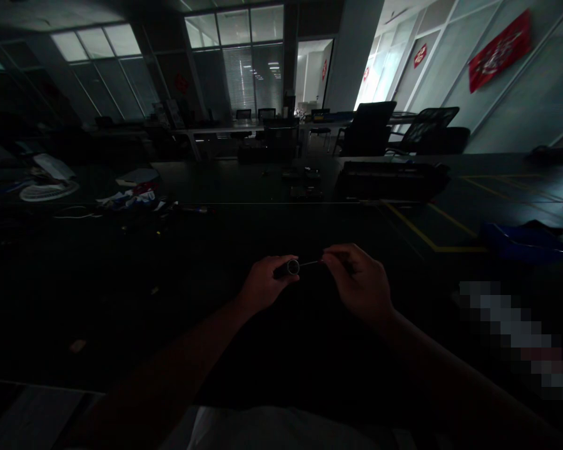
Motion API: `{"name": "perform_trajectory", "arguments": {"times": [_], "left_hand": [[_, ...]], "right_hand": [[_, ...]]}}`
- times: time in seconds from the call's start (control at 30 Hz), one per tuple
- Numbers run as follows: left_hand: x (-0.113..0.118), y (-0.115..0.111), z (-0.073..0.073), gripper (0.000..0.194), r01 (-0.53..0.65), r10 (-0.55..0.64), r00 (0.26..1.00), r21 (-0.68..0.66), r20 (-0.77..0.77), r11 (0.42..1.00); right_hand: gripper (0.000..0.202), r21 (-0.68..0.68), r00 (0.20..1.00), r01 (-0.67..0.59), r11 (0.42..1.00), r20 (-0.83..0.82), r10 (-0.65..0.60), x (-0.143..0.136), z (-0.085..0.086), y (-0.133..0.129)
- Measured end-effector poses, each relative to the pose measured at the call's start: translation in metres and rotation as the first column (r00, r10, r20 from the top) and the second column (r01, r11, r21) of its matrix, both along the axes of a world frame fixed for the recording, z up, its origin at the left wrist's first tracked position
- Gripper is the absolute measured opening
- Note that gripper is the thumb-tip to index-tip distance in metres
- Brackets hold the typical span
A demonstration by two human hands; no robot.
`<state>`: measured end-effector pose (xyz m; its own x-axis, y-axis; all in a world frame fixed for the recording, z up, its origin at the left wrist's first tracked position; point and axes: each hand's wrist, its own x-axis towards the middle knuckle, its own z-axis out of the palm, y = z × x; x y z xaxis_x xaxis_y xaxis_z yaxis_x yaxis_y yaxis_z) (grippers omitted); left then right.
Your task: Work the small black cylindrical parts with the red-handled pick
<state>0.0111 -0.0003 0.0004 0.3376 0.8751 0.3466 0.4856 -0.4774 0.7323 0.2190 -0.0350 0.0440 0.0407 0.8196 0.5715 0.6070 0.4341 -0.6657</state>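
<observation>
Near the middle of the head view, my left hand (261,285) is closed around a dark cylinder (286,269), whose round end with a pale rim faces right and toward me. A thin light rod (309,263) spans the gap between the cylinder and my right hand (360,281). The fingertips of my right hand are pinched on the rod's right end. Both hands are above the dark tabletop. The light is dim, so the finer parts of the cylinder and the rod's tip cannot be made out.
A long black case (391,181) lies beyond my hands, with small dark items (304,192) left of it. A blue tray (528,240) stands at the right. Crumpled scraps (134,199) and a white round object (49,190) lie at the left.
</observation>
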Motion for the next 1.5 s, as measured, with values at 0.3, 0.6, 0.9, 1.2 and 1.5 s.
{"name": "perform_trajectory", "arguments": {"times": [0.3, 0.6, 0.9, 1.2, 1.5], "left_hand": [[0.0008, 0.0005, -0.0013, 0.040, -0.009, 0.008, 0.999, -0.024, -0.037, 1.000], [0.0005, 0.0001, -0.0022, 0.042, -0.010, 0.009, 0.999, -0.037, -0.042, 0.999], [0.0016, -0.0007, -0.0006, 0.042, -0.018, 0.016, 0.998, -0.040, -0.054, 0.999], [0.0012, -0.0011, -0.0007, 0.040, -0.005, 0.002, 0.998, -0.048, -0.056, 0.999], [0.0014, -0.0004, -0.0016, 0.041, 0.001, -0.005, 0.999, -0.064, -0.054, 0.998]], "right_hand": [[0.024, -0.061, 0.997, -0.034, 0.998, 0.066, 0.038, 0.0018, 0.0024, 0.0007], [0.023, -0.025, 0.986, -0.048, 0.999, 0.160, 0.052, -0.0010, 0.0019, -0.0017], [0.028, -0.065, 0.989, -0.056, 0.996, 0.134, 0.065, 0.0032, 0.0034, 0.0008], [0.039, -0.092, 0.987, -0.045, 0.995, 0.147, 0.058, 0.0007, 0.0048, -0.0006], [0.038, -0.123, 0.992, -0.033, 0.992, 0.115, 0.047, 0.0019, 0.0057, 0.0004]]}}
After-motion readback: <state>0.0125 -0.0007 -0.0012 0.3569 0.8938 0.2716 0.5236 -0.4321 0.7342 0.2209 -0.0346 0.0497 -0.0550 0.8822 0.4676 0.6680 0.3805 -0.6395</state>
